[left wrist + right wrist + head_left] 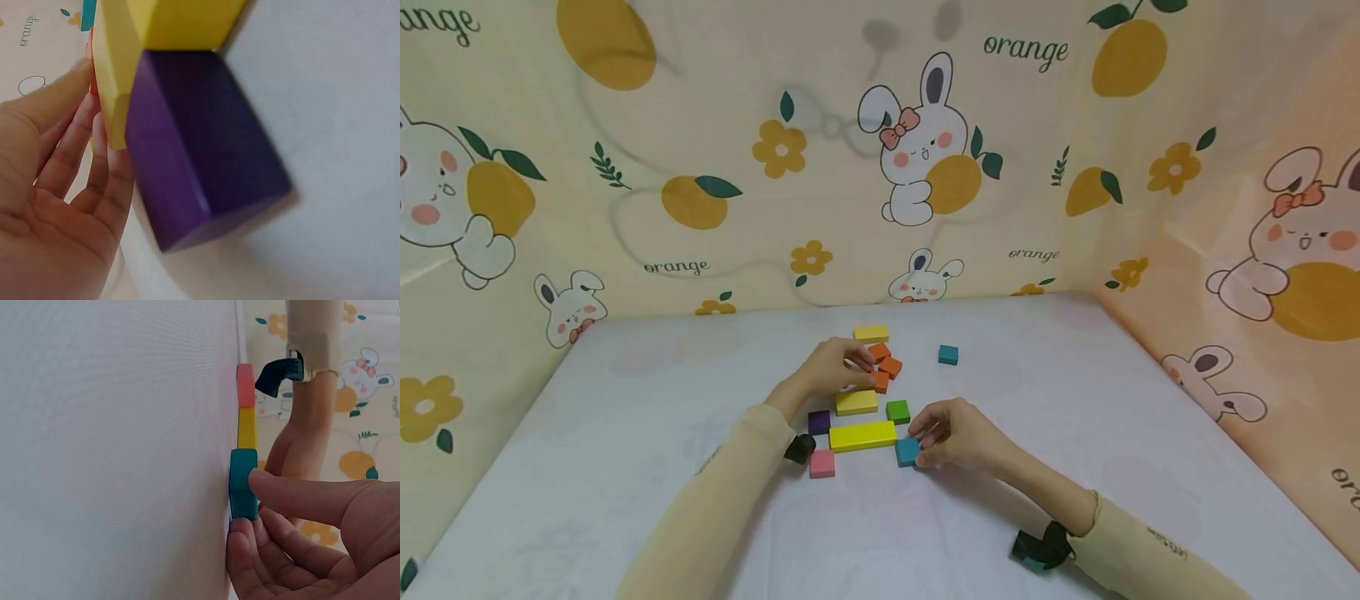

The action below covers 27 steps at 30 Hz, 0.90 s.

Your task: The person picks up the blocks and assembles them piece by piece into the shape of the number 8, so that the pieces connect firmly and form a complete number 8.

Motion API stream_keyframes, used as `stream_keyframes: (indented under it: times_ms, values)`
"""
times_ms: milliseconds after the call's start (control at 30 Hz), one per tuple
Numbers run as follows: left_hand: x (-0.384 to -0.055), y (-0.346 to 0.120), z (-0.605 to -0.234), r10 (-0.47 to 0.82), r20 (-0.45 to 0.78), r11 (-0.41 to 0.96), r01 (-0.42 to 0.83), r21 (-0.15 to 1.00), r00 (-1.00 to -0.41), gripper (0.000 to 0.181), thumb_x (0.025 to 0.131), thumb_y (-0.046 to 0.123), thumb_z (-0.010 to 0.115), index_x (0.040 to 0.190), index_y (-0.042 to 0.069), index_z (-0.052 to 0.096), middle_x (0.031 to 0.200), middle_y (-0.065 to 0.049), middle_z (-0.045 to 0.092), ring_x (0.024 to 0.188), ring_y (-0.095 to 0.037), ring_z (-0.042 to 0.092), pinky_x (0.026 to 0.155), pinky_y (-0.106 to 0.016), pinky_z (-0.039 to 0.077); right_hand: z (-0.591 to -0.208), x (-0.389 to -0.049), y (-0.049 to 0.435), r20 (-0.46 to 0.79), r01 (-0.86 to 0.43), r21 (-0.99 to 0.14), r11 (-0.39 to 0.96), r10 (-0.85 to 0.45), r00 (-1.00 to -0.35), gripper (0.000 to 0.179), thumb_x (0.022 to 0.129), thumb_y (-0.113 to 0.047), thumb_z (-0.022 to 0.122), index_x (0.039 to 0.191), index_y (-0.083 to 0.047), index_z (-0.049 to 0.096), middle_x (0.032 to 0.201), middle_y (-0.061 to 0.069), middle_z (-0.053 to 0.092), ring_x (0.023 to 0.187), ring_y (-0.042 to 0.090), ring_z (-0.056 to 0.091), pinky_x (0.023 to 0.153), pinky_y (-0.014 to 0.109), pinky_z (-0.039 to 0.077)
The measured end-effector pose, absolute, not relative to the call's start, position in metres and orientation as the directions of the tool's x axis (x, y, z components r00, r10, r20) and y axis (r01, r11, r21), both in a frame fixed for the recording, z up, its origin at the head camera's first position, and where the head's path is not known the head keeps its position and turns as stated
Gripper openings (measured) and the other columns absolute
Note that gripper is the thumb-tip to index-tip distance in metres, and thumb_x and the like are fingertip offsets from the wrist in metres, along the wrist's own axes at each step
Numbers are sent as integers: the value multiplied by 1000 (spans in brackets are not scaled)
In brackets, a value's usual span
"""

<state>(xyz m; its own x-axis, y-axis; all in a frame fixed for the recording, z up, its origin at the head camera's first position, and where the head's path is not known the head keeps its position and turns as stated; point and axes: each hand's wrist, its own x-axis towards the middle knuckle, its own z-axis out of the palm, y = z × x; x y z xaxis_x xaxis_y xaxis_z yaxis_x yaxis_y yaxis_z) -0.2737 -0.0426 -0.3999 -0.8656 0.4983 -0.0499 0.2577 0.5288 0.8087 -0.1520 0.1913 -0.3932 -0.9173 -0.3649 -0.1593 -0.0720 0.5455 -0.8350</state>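
Observation:
My left hand point(835, 367) is at the far part of the block layout, its thumb and fingers curled at the left side of the small orange blocks point(891, 367). In the left wrist view, its thumb tip meets an orange block point(94, 75), mostly hidden behind a pale yellow block point(115, 69). My right hand point(958, 433) pinches a teal block point(907, 452) at the right end of a long yellow block point(862, 436). The right wrist view shows the thumb on that teal block point(244, 481), with curled fingers along its other side.
A purple block point(819, 422) and a pink block point(822, 463) sit at the long block's left end. A green block point(898, 412) lies behind its right end. Farther back are another yellow block point(871, 334) and a separate teal block point(948, 355). Patterned cloth point(820, 208) walls the white table.

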Motion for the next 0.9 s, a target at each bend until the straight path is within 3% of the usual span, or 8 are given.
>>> stream_keyframes:
  times_ms: [567,900]
  values:
    - [-276,-42,-400,522,-109,535,225,815,-846,33,85,9,79,115,10,67,105,0,67,94,-21,61,88,-30,51,-393,-152,192,-158,-68,-838,541,-361,-919,28,76,0,83,100,-5,70,92,6,66,77,22,61,68,32,54]
    - [-278,-47,-400,527,-123,562,235,793,-841,32,85,14,79,115,11,67,107,1,66,96,-20,61,90,-32,50,-394,-152,191,-158,-69,-840,539,-363,-918,27,77,-1,83,100,-6,71,92,5,67,76,22,61,68,32,54]
